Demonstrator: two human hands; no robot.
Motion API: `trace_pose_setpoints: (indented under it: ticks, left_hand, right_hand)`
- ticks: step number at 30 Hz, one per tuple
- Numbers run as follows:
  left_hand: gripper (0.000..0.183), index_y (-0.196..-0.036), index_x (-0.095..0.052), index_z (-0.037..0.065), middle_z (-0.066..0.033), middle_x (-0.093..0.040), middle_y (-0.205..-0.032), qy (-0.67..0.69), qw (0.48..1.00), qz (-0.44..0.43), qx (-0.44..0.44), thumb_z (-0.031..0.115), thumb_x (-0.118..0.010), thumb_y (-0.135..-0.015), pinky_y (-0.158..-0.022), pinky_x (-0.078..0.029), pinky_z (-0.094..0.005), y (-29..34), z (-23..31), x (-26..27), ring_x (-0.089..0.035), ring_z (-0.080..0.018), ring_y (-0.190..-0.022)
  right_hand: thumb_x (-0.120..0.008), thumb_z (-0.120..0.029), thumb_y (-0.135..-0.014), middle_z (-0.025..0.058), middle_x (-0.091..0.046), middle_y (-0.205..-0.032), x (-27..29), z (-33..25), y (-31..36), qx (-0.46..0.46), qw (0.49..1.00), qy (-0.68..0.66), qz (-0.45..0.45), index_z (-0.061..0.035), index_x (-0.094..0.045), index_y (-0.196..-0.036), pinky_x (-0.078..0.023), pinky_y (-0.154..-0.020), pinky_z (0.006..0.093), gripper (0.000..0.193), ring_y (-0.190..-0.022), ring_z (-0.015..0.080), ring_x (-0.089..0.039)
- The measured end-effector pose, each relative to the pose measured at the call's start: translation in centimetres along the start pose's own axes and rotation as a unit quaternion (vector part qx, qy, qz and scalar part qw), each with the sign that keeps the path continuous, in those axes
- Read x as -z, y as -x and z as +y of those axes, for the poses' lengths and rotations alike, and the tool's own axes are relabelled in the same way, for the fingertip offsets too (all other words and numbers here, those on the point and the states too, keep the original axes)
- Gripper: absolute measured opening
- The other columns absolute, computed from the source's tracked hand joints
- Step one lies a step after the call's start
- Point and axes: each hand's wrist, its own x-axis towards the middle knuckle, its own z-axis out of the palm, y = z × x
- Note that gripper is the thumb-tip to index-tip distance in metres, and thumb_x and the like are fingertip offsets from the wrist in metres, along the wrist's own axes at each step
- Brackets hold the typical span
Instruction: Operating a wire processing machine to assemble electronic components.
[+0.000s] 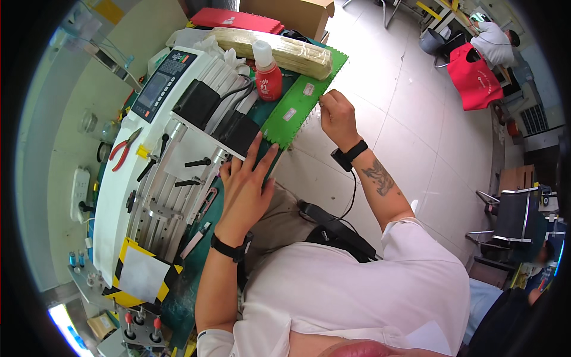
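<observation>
Green-matted desk point(178, 309) carried a white machine point(128, 196). A green serrated panel point(300, 104) lay at the desk's front edge. Left hand point(245, 189) pressed its near end, fingers spread flat; right hand point(338, 116) pinched its far edge.

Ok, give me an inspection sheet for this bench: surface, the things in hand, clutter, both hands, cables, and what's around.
Surface: dark green bench mat, largely covered by a white machine.
Job's things: green toothed strip with small white labels, lying at the bench's edge.
Clutter: red bottle with white cap, long wrapped bundle, red-handled pliers, red folder, cardboard box.
Grippers: left hand flat, fingers spread by the strip's near end; right hand pinches the strip's outer edge. Black band on each wrist.
Cables: black cable runs down from the right wristband; black leads on the machine.
Surroundings: light tiled floor; another person sits far off.
</observation>
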Motion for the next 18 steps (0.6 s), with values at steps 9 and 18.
trace_pose_setpoints:
  ticks: [9,18]
  left_hand:
    - [0.078,-0.171,-0.057,0.022,-0.0136,-0.037,-0.188,-0.004,1.000,0.003,0.004,0.012,-0.079,-0.096,-0.128,-0.031,-0.0618,0.1,0.1,-0.3,-0.040,-0.0378,-0.168]
    - [0.078,-0.171,-0.058,0.023,-0.0128,-0.037,-0.188,-0.006,1.000,0.002,0.013,0.012,-0.078,-0.097,-0.128,-0.030,-0.0608,0.1,0.2,-0.4,-0.039,-0.0367,-0.168]
  right_hand:
    - [-0.071,0.002,-0.103,0.0120,-0.075,-0.098,1.2,1.0,-0.3,-0.134,0.988,-0.025,0.068,0.0005,-0.073,-0.110,-0.060,-0.073,0.0371,0.008,-0.079,0.0242,-0.074]
    - [-0.078,-0.005,-0.098,0.0120,-0.078,-0.097,0.7,1.6,-1.1,-0.147,0.989,0.017,0.027,-0.0028,-0.070,-0.107,-0.063,-0.075,0.0417,0.011,-0.083,0.0282,-0.079]
